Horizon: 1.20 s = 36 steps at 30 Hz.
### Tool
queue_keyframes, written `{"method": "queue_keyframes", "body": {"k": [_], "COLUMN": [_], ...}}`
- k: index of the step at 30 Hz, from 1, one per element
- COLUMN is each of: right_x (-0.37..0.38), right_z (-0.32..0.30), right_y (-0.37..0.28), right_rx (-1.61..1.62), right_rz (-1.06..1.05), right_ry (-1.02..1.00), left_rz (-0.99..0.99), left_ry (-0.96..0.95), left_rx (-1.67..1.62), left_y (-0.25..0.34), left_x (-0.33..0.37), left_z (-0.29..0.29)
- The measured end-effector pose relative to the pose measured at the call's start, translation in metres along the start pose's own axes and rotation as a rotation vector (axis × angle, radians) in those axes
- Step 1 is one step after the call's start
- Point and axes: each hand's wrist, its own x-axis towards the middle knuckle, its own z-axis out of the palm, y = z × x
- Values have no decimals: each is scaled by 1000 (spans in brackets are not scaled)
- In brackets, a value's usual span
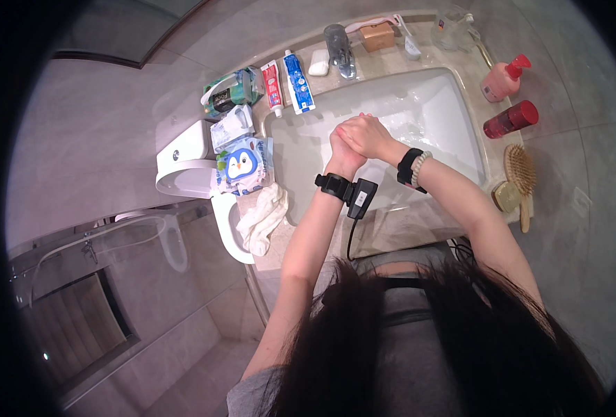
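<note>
Over the white sink basin (461,125) my two hands are pressed together. My right hand (370,134) is closed over my left hand (346,154), its fingers wrapped round the left one's fingers. Most of my left hand's fingers are hidden beneath it, so their pose is unclear. Between the palms nothing can be made out. Black straps circle both wrists; the left one carries a small black box (361,199) with a cable, and a pale beaded bracelet (421,169) sits by the right strap. Bright wet patches glint in the basin behind my hands.
Along the back rim lie toothpaste tubes (298,81), a white soap bar (319,62) and a small brown box (377,37). At right stand a pink pump bottle (500,83), a red bottle (509,119) and a hairbrush (520,170). Wipes (245,165) and a white cloth (263,217) crowd the left.
</note>
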Motion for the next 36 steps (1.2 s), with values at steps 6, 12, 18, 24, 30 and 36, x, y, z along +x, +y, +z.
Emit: {"method": "queue_keyframes", "body": {"k": [6,12,18,24,30,36], "right_x": [-5,-13,-32,-52,-66,-62], "right_z": [-4,-14,-15,-19,-34,-55], "right_y": [7,1,-11,9,25,27], "right_rx": [-31,7,-243,-18,703,1957], "right_rz": [45,95,312,477,789,1240], "right_ry": [-134,-156,-87,41,60,-121], "left_rz": [-30,64,105,346,400,855], "left_ry": [195,212,242,491,599,394], "left_rx": [-162,129,102,407,256,1293], "left_y": [-3,-16,-45,-61,-52,-53], "left_x": [13,8,3,35,16,-6], "left_z": [-25,-21,-29,-18,45,71]}}
